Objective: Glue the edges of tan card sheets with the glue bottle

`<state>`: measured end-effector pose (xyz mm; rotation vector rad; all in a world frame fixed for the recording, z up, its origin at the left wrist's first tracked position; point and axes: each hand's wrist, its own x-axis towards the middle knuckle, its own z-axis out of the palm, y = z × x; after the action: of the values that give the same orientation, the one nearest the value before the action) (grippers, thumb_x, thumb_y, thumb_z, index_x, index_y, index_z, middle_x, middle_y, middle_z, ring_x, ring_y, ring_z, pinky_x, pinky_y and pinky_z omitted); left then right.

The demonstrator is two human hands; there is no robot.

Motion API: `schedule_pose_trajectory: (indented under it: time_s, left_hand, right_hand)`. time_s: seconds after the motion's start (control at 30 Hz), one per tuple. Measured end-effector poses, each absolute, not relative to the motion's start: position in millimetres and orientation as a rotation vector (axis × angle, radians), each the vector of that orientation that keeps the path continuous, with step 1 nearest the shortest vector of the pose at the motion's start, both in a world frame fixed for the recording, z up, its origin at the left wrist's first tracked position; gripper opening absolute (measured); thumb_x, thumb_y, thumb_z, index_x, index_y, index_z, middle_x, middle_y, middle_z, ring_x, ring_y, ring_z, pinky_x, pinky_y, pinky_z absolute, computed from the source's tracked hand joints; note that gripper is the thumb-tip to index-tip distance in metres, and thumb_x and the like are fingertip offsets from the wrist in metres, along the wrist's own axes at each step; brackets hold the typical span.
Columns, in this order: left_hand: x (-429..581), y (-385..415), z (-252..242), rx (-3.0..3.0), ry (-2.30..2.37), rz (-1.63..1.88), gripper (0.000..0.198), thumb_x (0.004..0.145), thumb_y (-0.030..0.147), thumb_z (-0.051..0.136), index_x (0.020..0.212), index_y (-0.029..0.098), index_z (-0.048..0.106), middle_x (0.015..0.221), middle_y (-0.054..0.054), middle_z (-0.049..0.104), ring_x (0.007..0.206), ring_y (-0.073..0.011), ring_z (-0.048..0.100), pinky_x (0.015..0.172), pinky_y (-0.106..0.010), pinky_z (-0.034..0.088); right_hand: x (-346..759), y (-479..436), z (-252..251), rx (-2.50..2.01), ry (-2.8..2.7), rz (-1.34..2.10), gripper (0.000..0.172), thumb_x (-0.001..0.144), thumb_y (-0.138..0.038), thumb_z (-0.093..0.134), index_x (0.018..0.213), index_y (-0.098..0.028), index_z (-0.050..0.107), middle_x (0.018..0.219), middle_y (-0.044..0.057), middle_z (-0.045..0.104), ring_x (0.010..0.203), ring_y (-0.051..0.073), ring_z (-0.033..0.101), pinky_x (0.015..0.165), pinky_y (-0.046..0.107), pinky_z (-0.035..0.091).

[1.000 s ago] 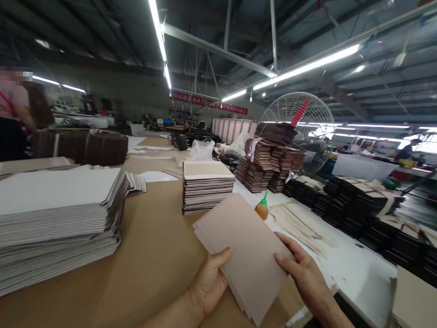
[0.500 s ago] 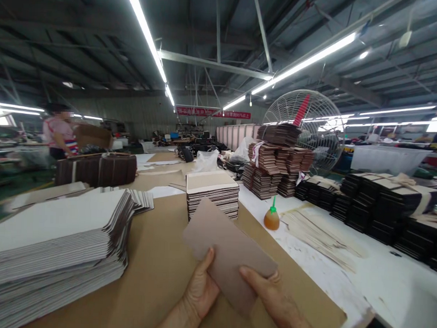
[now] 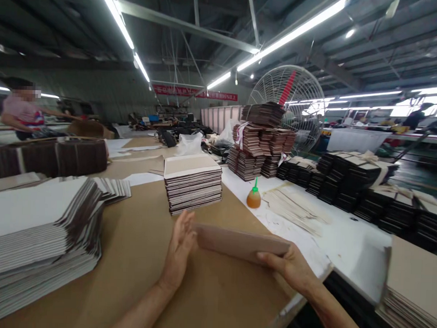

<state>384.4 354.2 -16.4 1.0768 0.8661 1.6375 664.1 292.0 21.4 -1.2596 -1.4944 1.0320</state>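
A flat brown-grey board panel (image 3: 233, 242) is tilted nearly edge-on above the brown table covering. My right hand (image 3: 290, 264) grips its right end, thumb on the near face and fingers behind. At the panel's left end my left hand (image 3: 179, 249) is raised with fingers stretched out and palm facing the edge; whether it touches is hard to tell. Just beyond the hands stands a neat stack of pale-topped, dark-edged panels (image 3: 192, 184). A tall pile of white-topped boards (image 3: 30, 224) lies to the left.
An amber glue bottle (image 3: 253, 198) with a green nozzle stands right of the stack, near thin pale strips (image 3: 292, 207). Brown bundles (image 3: 258, 146) and black bundles (image 3: 354, 173) line the far right. More boards (image 3: 415, 281) sit at lower right. A person (image 3: 23, 109) is at far left.
The panel has swung from slanting face-up to nearly edge-on. My left hand has let go of its face and moved to its left end. The view has turned right.
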Motion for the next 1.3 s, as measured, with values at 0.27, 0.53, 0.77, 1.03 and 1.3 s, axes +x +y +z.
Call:
schedule_pose_trajectory:
  time_s: [0.27, 0.53, 0.77, 1.03, 1.3]
  left_hand:
    - [393, 346, -27, 1.468, 0.928, 1.357, 0.058, 0.082, 0.034, 0.071, 0.132, 0.022, 0.045, 0.111, -0.005, 0.065, 0.106, -0.0210, 0.057, 0.097, -0.030, 0.039]
    - [390, 350, -29, 1.333, 1.045, 1.366, 0.052, 0.074, 0.036, 0.077, 0.117, 0.018, 0.054, 0.103, -0.006, 0.071, 0.097, -0.0233, 0.063, 0.088, -0.033, 0.049]
    - [392, 358, -35, 1.368, 1.065, 1.320, 0.049, 0.076, 0.037, 0.076, 0.117, 0.020, 0.055, 0.110, -0.005, 0.070, 0.109, -0.0249, 0.060, 0.094, -0.035, 0.047]
    - [392, 359, -35, 1.409, 1.118, 1.314, 0.058, 0.076, 0.039, 0.074, 0.125, 0.021, 0.048, 0.115, -0.008, 0.068, 0.109, -0.0261, 0.060, 0.098, -0.039, 0.043]
    - [388, 366, -34, 1.375, 1.113, 1.315, 0.057, 0.074, 0.037, 0.077, 0.122, 0.021, 0.051, 0.114, -0.008, 0.068, 0.110, -0.0258, 0.060, 0.096, -0.036, 0.044]
  right_hand:
    - [655, 291, 0, -1.298, -1.438, 1.013, 0.048, 0.071, -0.040, 0.075, 0.116, -0.027, 0.066, 0.103, 0.000, 0.071, 0.098, 0.025, 0.062, 0.091, 0.039, 0.048]
    - [649, 297, 7, -1.258, -1.368, 1.066, 0.035, 0.073, -0.038, 0.072, 0.105, -0.023, 0.070, 0.107, 0.003, 0.071, 0.099, 0.027, 0.064, 0.092, 0.042, 0.049]
    - [648, 309, -6, -1.276, -1.265, 0.866, 0.075, 0.065, -0.039, 0.079, 0.132, -0.020, 0.051, 0.127, 0.007, 0.061, 0.121, 0.028, 0.051, 0.105, 0.043, 0.037]
    - [635, 313, -8, -1.195, -1.264, 0.775, 0.092, 0.071, -0.043, 0.074, 0.146, -0.025, 0.025, 0.146, 0.007, 0.040, 0.133, 0.026, 0.037, 0.112, 0.039, 0.027]
    - [633, 320, -4, -1.127, -1.234, 0.879, 0.068, 0.072, -0.038, 0.074, 0.133, -0.024, 0.046, 0.125, 0.005, 0.061, 0.119, 0.027, 0.053, 0.104, 0.042, 0.039]
